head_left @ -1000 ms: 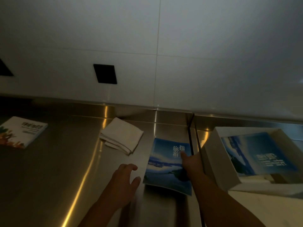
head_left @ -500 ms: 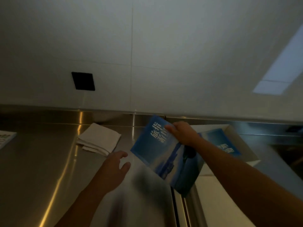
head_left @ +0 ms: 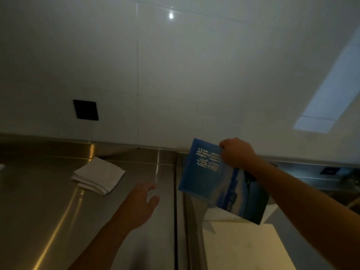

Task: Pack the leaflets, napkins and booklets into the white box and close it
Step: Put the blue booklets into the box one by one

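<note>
lifted rightward, the blue booklet (head_left: pixel 212 178) is pinched by the right hand (head_left: pixel 236 152); left hand (head_left: pixel 141 203) hovers loosely open.

Your right hand (head_left: pixel 236 152) is up, arm outstretched, gripping the blue booklet (head_left: pixel 206 178). Your left hand (head_left: pixel 140 203) is low, fingers loosely spread.

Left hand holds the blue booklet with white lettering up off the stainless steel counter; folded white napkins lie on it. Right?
No: the head view shows the right hand holding the blue booklet with white lettering up; the left hand is open, empty. The folded white napkins do lie on the stainless steel counter.
</note>
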A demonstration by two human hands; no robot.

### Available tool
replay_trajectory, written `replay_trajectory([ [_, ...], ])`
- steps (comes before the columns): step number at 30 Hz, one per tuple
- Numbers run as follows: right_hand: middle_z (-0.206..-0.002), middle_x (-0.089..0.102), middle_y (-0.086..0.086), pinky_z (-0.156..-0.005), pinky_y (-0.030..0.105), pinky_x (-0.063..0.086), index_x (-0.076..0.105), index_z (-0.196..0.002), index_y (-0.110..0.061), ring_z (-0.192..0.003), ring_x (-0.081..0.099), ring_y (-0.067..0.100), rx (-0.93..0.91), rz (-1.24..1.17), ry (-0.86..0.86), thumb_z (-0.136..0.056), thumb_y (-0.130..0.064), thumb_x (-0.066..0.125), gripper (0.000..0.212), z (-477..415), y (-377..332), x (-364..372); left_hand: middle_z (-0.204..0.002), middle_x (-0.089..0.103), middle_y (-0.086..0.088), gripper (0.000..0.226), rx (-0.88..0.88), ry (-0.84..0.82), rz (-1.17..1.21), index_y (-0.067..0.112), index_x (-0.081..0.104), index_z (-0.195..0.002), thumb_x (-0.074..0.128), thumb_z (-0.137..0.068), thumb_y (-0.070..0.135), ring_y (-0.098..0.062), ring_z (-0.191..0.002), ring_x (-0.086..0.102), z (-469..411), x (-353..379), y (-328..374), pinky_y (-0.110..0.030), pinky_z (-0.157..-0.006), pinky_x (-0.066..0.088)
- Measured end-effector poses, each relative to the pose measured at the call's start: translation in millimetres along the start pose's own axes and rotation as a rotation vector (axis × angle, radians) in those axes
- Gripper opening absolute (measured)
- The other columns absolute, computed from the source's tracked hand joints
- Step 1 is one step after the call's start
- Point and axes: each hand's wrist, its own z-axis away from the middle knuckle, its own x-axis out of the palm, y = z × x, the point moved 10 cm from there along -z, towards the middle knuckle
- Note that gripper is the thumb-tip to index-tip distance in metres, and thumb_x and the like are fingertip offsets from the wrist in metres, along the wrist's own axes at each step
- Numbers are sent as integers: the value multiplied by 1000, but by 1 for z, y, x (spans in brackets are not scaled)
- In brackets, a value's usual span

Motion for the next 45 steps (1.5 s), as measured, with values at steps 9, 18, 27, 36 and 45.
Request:
replay_trajectory([
  [9, -91, 64, 11, -62, 30, 37, 61, -90, -13, -67, 47, 22, 170, -67, 223, -88, -18, 45, 16, -2, 152, -6, -121, 57, -4, 33, -82, 49, 25, 21, 54, -121, 57, -88, 26, -4, -91, 52, -6, 92, 64, -15, -74, 37],
  [18, -88, 65, 8, -65, 30, 38, 59, -85, -18, -68, 54, 24, 16, 46, 200, -89, -37, 40, 27, -25, 170, 21, -128, 53, -3, 38, -109, 70, -35, 20, 50, -127, 54, -90, 27, -7, -102, 48, -6, 118, 80, -22, -88, 40],
  [27, -86, 65, 8, -62, 29, 34, 50, -75, -21, -59, 45, 16, -99, 99, 58, -90, -44, 30, 33, -53, 151, 58, -125, 55, -4, 38, -87, 90, 1, 19, 51, -126, 55, -89, 27, -6, -101, 48, -42, 124, 73, -23, -86, 38],
  [36, -96, 67, 10, -65, 33, 39, 66, -89, -15, -76, 57, 25, -308, 151, -84, -89, -42, 33, 43, -84, 95, 123, -127, 51, 0, 36, -129, 102, -15, 21, 50, -125, 55, -89, 28, -3, -101, 47, -55, 142, 65, -21, -86, 37],
  [45, -61, 52, -1, -53, 29, 31, 48, -60, -20, -49, 42, 13, -344, 25, -90, -91, -45, 31, 44, -96, 53, 190, -125, 52, 2, 36, -160, 118, -99, 21, 51, -124, 57, -89, 27, -2, -101, 46, -74, 152, 60, -19, -86, 37],
])
